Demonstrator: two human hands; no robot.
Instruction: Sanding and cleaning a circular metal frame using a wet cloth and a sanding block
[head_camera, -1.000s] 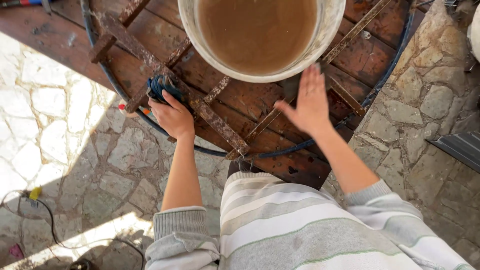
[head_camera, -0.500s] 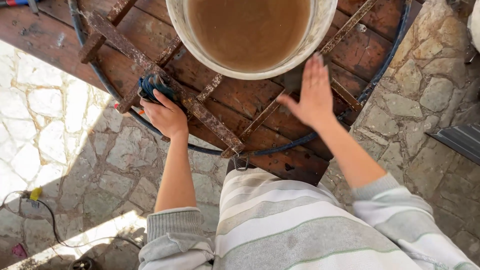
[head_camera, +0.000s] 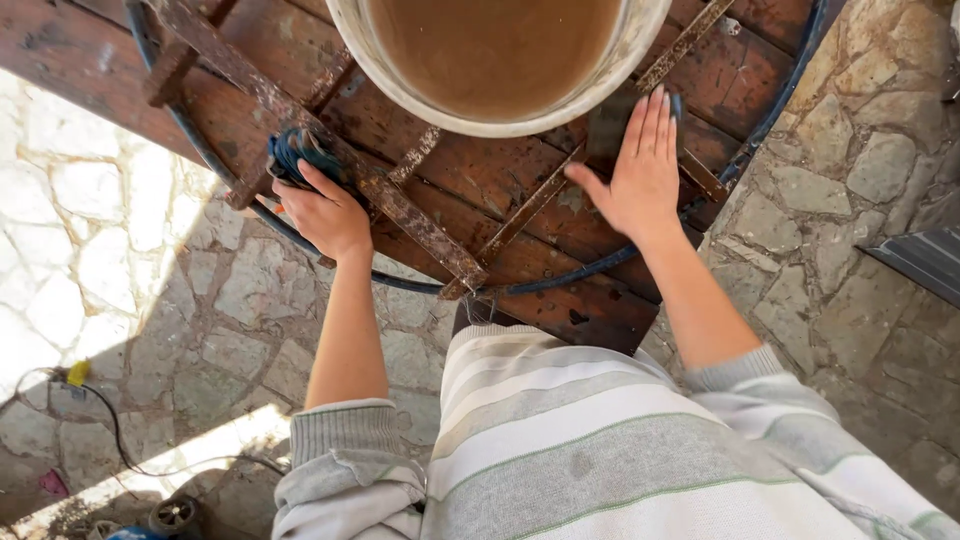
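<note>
A round, dark reddish-brown wooden table (head_camera: 600, 300) with a rusty iron strap frame fills the top of the view; its near edge curves just in front of the person's striped grey and white sweater (head_camera: 600, 450). A thin dark blue hose or cable (head_camera: 400, 282) runs along that curved edge, from the upper left round to the upper right.

The left hand (head_camera: 325, 215) sits at the left edge of the table, its grip clenched on a bunched dark blue cloth or coil (head_camera: 295, 155) pressed against one rusty iron bar (head_camera: 330, 150) that runs diagonally toward the near edge. What exactly the bundle is cannot be told.

The right hand (head_camera: 640, 170) lies flat, its grip released, fingers (head_camera: 655, 115) straight and together, palm down on the planks. The fingertips reach close to the rim of one large white bucket (head_camera: 520, 122) of muddy brown water, which stands on the table and is cut off by the top of the frame.

Between the two hands the planks are crossed by at least four rusty bars that meet near the front edge. Open room lies left of the table, over a pale, sunlit stone pavement (head_camera: 120, 260), and right of it, over more grey stone. One yellow-tipped cable (head_camera: 90, 395) trails on the floor at lower left.
</note>
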